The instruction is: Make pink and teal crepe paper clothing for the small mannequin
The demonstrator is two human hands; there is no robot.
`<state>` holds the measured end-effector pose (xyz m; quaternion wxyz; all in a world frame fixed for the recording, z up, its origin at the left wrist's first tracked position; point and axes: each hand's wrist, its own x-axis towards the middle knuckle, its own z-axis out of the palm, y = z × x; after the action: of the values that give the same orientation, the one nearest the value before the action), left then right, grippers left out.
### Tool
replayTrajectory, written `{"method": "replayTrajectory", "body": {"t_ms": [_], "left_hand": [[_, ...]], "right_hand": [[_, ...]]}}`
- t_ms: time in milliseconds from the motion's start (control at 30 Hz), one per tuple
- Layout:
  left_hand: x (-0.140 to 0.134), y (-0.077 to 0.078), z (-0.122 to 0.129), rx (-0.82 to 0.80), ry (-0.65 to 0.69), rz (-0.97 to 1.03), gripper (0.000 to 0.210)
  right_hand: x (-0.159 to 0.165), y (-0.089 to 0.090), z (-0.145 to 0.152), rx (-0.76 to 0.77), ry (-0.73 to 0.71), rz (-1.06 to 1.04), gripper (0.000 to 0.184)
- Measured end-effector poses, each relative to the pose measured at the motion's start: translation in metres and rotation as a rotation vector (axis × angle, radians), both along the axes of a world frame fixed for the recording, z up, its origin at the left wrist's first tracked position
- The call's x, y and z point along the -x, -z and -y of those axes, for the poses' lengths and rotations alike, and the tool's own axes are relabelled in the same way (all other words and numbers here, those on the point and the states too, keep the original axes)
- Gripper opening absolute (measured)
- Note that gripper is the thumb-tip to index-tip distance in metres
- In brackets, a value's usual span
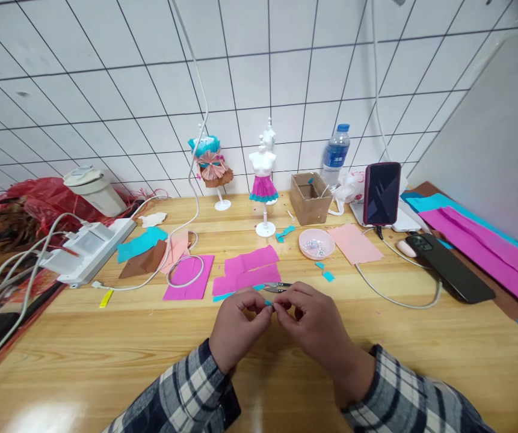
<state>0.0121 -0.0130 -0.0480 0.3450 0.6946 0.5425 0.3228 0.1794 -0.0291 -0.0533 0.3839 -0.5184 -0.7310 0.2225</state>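
Observation:
My left hand (236, 328) and my right hand (315, 319) meet at the front middle of the table, fingertips almost touching. Between them they pinch a small scrap of blue crepe paper (268, 304), mostly hidden by the fingers. Just beyond the fingertips lies a pair of thread snips (277, 287), partly covered by my right hand. Magenta paper strips (250, 261) and a narrow blue strip (222, 297) lie behind my left hand. Farther back, a small white dress form (263, 161) stands upright, wearing a magenta skirt (263, 185) with a blue ruffled hem.
A pink bowl (317, 255) of small beads and a cardboard box (313, 209) stand right of centre. A phone (382, 193) is propped behind another phone (455, 270) lying flat. Left are a power strip (96, 249), a looping cable (198, 207) and a second dressed form (216, 171).

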Motion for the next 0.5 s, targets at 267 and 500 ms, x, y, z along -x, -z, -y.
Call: {"method": "replayTrajectory", "body": {"t_ms": [267, 500], "left_hand": [[0.0044, -0.0018, -0.0007, 0.071, 0.084, 0.136, 0.027], [0.0036, -0.0001, -0.0025, 0.041, 0.054, 0.142, 0.022]], "right_hand": [[-0.0023, -0.0023, -0.0029, 0.063, 0.006, -0.077, 0.01], [0.0008, -0.0016, 0.0025, -0.017, 0.004, -0.067, 0.015]]}}
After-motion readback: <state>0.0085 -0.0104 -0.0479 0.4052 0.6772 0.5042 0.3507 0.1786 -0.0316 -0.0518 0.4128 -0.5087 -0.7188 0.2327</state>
